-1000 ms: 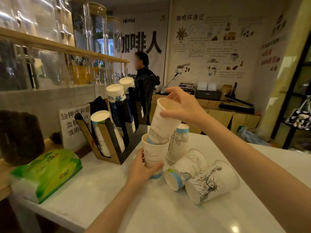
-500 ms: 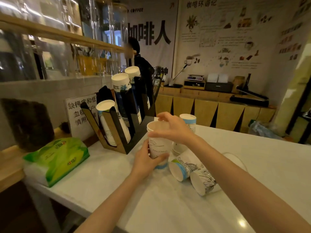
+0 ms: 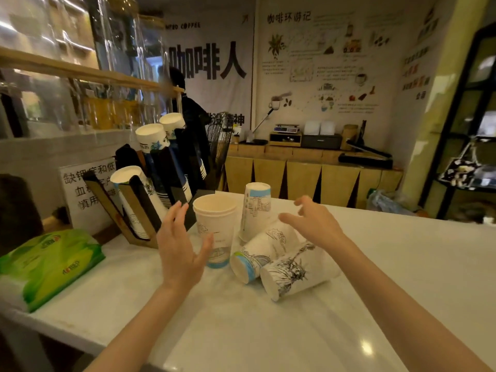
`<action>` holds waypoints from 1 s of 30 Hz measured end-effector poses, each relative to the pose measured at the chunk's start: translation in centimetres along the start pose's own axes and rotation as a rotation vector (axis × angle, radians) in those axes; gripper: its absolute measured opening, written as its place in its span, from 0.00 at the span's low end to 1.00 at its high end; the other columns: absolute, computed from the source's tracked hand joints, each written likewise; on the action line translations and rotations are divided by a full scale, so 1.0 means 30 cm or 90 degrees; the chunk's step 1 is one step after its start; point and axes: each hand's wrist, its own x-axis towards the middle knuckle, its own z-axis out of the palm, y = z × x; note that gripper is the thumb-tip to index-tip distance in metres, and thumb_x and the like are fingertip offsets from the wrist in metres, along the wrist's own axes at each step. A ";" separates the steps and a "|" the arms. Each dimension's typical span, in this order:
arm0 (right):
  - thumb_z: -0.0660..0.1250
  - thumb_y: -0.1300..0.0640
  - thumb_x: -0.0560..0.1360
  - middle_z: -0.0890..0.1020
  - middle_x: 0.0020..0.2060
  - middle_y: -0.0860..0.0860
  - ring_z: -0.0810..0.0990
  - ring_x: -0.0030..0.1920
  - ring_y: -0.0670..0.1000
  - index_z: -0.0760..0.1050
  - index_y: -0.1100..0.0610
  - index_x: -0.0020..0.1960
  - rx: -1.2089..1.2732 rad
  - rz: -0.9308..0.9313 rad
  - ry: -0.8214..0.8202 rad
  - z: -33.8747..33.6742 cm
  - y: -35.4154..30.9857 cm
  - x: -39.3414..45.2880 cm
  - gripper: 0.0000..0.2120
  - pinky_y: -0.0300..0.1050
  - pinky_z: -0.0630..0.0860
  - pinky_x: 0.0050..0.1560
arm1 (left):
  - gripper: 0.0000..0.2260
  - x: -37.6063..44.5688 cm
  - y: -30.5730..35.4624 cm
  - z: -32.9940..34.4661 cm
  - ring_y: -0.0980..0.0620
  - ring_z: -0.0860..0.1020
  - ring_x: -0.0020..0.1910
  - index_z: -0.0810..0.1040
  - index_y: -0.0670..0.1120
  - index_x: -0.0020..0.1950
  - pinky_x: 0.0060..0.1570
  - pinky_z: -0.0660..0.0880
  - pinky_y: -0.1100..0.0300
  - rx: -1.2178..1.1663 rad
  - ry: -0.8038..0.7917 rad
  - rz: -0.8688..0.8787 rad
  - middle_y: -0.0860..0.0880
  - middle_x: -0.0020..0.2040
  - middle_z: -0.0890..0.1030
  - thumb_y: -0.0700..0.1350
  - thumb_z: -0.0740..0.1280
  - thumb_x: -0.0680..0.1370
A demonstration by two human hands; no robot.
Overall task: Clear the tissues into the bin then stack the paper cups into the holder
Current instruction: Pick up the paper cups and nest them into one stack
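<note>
Nested cups (image 3: 214, 229): upright, mouth up, between both hands' fingers | left hand (image 3: 178, 251): spread, empty, now released | right hand (image 3: 312, 222): spread, empty, lifted off rim | fallen cups (image 3: 292, 269): axes horizontal, beneath right fingers

A white worktop (image 3: 402, 264) fills the foreground. Beyond it stands a wooden cabinet (image 3: 308, 173) against a white wall poster (image 3: 322, 63) of coffee drawings. Left of the cabinet hangs a banner (image 3: 212, 60) with large black characters; right of it, a dark shelf unit (image 3: 467, 130).
</note>
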 end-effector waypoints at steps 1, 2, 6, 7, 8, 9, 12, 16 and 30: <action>0.62 0.37 0.71 0.74 0.65 0.54 0.75 0.61 0.55 0.63 0.57 0.69 -0.048 0.051 -0.009 -0.001 0.033 -0.002 0.34 0.50 0.72 0.54 | 0.29 -0.002 0.022 0.000 0.45 0.65 0.66 0.61 0.43 0.67 0.64 0.65 0.50 -0.002 0.004 0.060 0.40 0.68 0.67 0.63 0.53 0.75; 0.60 0.34 0.70 0.74 0.65 0.55 0.74 0.62 0.56 0.63 0.58 0.69 -0.081 0.097 -0.033 -0.001 0.061 0.000 0.36 0.50 0.71 0.53 | 0.27 -0.004 0.050 0.005 0.46 0.66 0.64 0.63 0.43 0.65 0.63 0.65 0.53 -0.001 -0.001 0.116 0.41 0.66 0.68 0.62 0.51 0.76; 0.54 0.27 0.67 0.68 0.70 0.56 0.71 0.65 0.60 0.62 0.55 0.72 -0.072 0.217 -0.174 -0.054 0.117 0.010 0.43 0.54 0.71 0.56 | 0.18 -0.003 0.189 0.034 0.49 0.71 0.56 0.69 0.43 0.59 0.57 0.66 0.61 0.000 -0.092 0.268 0.42 0.56 0.77 0.53 0.58 0.75; 0.54 0.28 0.68 0.67 0.71 0.58 0.72 0.64 0.62 0.60 0.55 0.73 -0.050 0.251 -0.224 -0.075 0.116 0.006 0.43 0.53 0.72 0.53 | 0.17 0.001 0.220 0.041 0.49 0.74 0.53 0.70 0.43 0.58 0.54 0.68 0.61 -0.006 -0.130 0.277 0.41 0.53 0.80 0.51 0.59 0.74; 0.54 0.28 0.68 0.68 0.70 0.60 0.74 0.63 0.64 0.59 0.56 0.73 -0.034 0.288 -0.278 -0.090 0.118 0.003 0.44 0.54 0.73 0.51 | 0.16 0.005 0.249 0.049 0.48 0.77 0.51 0.72 0.42 0.57 0.51 0.69 0.62 -0.006 -0.175 0.272 0.42 0.51 0.81 0.51 0.60 0.74; 0.54 0.27 0.67 0.69 0.68 0.62 0.75 0.61 0.66 0.59 0.56 0.73 -0.031 0.315 -0.328 -0.098 0.125 0.003 0.45 0.55 0.74 0.51 | 0.17 0.013 0.277 0.059 0.47 0.78 0.51 0.73 0.42 0.58 0.49 0.70 0.64 0.004 -0.224 0.256 0.43 0.53 0.81 0.51 0.59 0.74; 0.57 0.25 0.62 0.72 0.64 0.64 0.82 0.48 0.66 0.60 0.58 0.72 -0.030 0.347 -0.404 -0.091 0.155 0.020 0.50 0.55 0.79 0.47 | 0.22 0.055 0.335 0.107 0.49 0.71 0.62 0.65 0.46 0.67 0.58 0.68 0.58 0.064 -0.386 0.130 0.47 0.65 0.72 0.54 0.59 0.76; 0.60 0.28 0.64 0.74 0.61 0.64 0.84 0.32 0.61 0.63 0.60 0.69 0.042 0.354 -0.424 -0.066 0.191 0.053 0.46 0.47 0.80 0.27 | 0.28 0.091 0.345 0.167 0.47 0.67 0.67 0.58 0.48 0.71 0.64 0.66 0.51 0.088 -0.541 -0.053 0.47 0.71 0.66 0.56 0.62 0.75; 0.62 0.34 0.68 0.75 0.61 0.57 0.76 0.50 0.57 0.69 0.57 0.65 0.126 0.193 -0.196 -0.164 0.215 0.062 0.35 0.47 0.76 0.44 | 0.45 0.083 0.338 0.149 0.48 0.71 0.62 0.50 0.49 0.73 0.58 0.73 0.52 0.127 -0.529 -0.083 0.49 0.66 0.71 0.55 0.73 0.65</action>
